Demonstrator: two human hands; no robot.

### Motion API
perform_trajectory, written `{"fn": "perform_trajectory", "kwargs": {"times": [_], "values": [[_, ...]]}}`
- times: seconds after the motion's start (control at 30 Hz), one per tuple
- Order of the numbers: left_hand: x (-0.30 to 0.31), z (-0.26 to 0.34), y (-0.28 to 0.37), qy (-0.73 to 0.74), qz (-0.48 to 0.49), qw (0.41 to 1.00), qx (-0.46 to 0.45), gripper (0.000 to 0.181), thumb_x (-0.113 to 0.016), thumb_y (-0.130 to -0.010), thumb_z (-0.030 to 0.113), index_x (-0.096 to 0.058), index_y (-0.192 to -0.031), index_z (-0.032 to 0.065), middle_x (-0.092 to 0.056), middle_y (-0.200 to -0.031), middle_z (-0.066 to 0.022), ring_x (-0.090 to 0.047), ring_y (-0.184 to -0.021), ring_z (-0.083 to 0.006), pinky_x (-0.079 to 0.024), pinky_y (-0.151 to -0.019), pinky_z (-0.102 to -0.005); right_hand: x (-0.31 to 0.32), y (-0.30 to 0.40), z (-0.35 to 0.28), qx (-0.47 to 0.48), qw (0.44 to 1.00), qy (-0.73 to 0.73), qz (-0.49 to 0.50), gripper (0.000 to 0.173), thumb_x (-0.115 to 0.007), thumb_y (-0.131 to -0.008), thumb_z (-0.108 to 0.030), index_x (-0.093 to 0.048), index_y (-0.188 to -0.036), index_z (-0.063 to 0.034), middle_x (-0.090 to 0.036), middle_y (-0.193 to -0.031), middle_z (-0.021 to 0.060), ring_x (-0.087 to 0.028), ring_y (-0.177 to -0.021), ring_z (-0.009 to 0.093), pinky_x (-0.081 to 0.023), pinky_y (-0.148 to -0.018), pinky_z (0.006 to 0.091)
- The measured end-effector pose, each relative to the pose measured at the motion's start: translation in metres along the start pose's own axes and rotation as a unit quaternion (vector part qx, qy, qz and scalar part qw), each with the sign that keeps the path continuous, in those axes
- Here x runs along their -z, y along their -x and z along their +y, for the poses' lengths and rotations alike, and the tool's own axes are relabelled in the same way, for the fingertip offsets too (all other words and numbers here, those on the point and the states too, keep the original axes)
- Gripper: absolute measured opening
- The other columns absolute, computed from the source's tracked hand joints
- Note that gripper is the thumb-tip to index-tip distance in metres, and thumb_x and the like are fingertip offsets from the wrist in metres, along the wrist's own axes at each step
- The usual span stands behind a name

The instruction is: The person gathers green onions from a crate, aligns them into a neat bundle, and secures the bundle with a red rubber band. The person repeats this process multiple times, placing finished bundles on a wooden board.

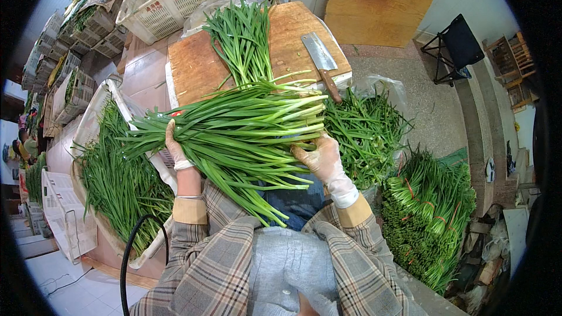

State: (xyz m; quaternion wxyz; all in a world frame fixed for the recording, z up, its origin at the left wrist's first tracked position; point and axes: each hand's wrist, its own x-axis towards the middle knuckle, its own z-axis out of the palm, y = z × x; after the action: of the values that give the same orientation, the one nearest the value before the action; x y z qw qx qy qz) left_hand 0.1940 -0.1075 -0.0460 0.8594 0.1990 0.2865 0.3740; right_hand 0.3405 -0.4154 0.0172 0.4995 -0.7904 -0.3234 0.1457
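A large loose bunch of Chinese chives (246,127) lies across both of my hands, pale stem ends to the right. My left hand (176,147), in a thin glove, grips the leafy end, its fingers hidden beneath the leaves. At the stem ends my gloved right hand (322,158) has its thumb and fingers closed around some stalks. Beyond the bunch, a smaller pile of chives (241,39) rests on a wooden board (193,68). A cleaver (319,55) with a wooden handle lies on the board's right side.
Left stands a white plastic crate (79,140) filled with chives. On the right are a plastic bag of loose greens (369,131) and a stack of tied bundles (426,224). Another white crate (175,6) is at the back left. A folding stool (459,48) stands far right.
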Motion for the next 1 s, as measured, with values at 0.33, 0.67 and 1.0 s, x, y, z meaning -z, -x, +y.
{"fn": "perform_trajectory", "kwargs": {"times": [0.33, 0.67, 1.0], "values": [[0.001, -0.001, 0.002, -0.03, 0.015, 0.999, 0.005, 0.034, -0.061, -0.079, 0.031, -0.06, -0.102, 0.0059, -0.064, -0.097, -0.01, -0.061, -0.082, -0.0254, -0.052, -0.077, -0.0382, 0.009, 0.0, 0.013, -0.183, 0.961, -0.198, -0.067, 0.033, -0.068, -0.076, -0.017, -0.061, -0.1, 0.0041, -0.066, -0.091, 0.0098, -0.058, -0.08, 0.012, -0.047, -0.073, 0.0258], [0.006, -0.003, 0.0, -0.029, 0.04, 0.999, 0.001, 0.037, -0.062, -0.079, 0.033, -0.059, -0.103, 0.0062, -0.064, -0.098, -0.0108, -0.061, -0.083, -0.0275, -0.051, -0.079, -0.0399, 0.107, 0.051, 0.105, -0.135, 0.825, -0.539, 0.102, 0.024, -0.062, -0.084, -0.017, -0.061, -0.104, -0.0043, -0.063, -0.084, 0.0048, -0.057, -0.07, 0.012, -0.05, -0.074, 0.0307], [0.007, 0.003, 0.0, -0.028, 0.003, 1.0, -0.002, 0.036, -0.057, -0.083, 0.031, -0.059, -0.107, 0.0053, -0.063, -0.102, -0.0107, -0.06, -0.088, -0.0268, -0.049, -0.084, -0.0398, 0.032, 0.011, 0.014, -0.132, 0.977, -0.165, 0.011, 0.026, -0.06, -0.085, -0.02, -0.065, -0.1, 0.0006, -0.066, -0.095, 0.0098, -0.06, -0.085, 0.014, -0.045, -0.079, 0.0254]]}}
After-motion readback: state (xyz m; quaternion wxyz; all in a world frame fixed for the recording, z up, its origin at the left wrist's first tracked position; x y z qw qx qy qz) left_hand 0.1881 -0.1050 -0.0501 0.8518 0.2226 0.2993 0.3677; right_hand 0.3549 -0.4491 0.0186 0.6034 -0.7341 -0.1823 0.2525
